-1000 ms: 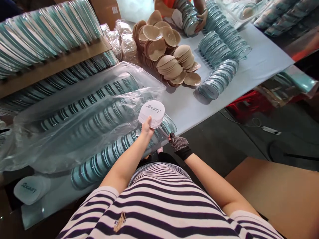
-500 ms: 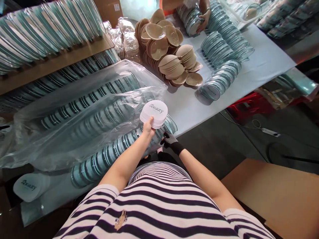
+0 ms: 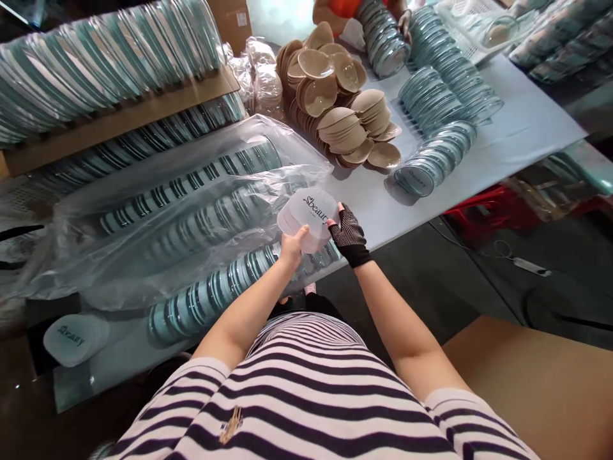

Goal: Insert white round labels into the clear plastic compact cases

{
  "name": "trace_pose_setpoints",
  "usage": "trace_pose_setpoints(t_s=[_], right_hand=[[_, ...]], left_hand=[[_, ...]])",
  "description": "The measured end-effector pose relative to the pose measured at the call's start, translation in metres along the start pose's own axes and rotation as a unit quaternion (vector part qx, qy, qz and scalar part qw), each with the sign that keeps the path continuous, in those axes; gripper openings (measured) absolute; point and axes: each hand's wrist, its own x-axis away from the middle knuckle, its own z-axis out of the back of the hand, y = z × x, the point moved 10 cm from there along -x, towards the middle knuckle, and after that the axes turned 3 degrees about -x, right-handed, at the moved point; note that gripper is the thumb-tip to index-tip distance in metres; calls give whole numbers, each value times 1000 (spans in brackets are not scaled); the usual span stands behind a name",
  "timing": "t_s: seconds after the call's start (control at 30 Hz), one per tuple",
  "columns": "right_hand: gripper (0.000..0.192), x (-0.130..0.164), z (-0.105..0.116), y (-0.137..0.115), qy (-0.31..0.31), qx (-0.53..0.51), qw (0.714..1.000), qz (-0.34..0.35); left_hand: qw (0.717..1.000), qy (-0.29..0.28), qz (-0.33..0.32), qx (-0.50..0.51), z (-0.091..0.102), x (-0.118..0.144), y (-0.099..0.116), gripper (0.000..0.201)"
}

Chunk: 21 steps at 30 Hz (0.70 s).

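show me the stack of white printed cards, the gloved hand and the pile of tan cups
stack of white printed cards [image 3: 311, 214], head view, on the printed top card
gloved right hand [image 3: 348, 236], head view, back of the glove
pile of tan cups [image 3: 335, 108], head view, middle of the heap

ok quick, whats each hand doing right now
Left hand: closed on the stack of white printed cards.
Right hand, gloved: fingers on the same stack's right edge.

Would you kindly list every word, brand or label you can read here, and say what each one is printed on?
"Sbeauty", with a small flourish before it: on the top card of the stack of white cards held between the left hand and the gloved right hand.
"Sbeauty", blurred: on the stack of cards lying at the lower left.
A dark word, too small to read: on the end case of the row of clear cases.
A label, unreadable: on the cardboard box.
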Motion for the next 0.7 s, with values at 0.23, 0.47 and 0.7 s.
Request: trace_pose_setpoints(t_s=[0.23, 0.47, 0.7], right_hand=[[44, 41, -13, -34, -13, 30, 999, -42], [40, 126, 21, 10, -51, 151, 986, -43], [31, 168, -33, 9, -224, 213, 951, -25]], left_hand=[[1000, 13, 14, -18, 29, 11, 2, 34], [991, 81, 42, 99, 41, -2, 9, 43], [988, 95, 60, 105, 53, -11, 1, 50]])
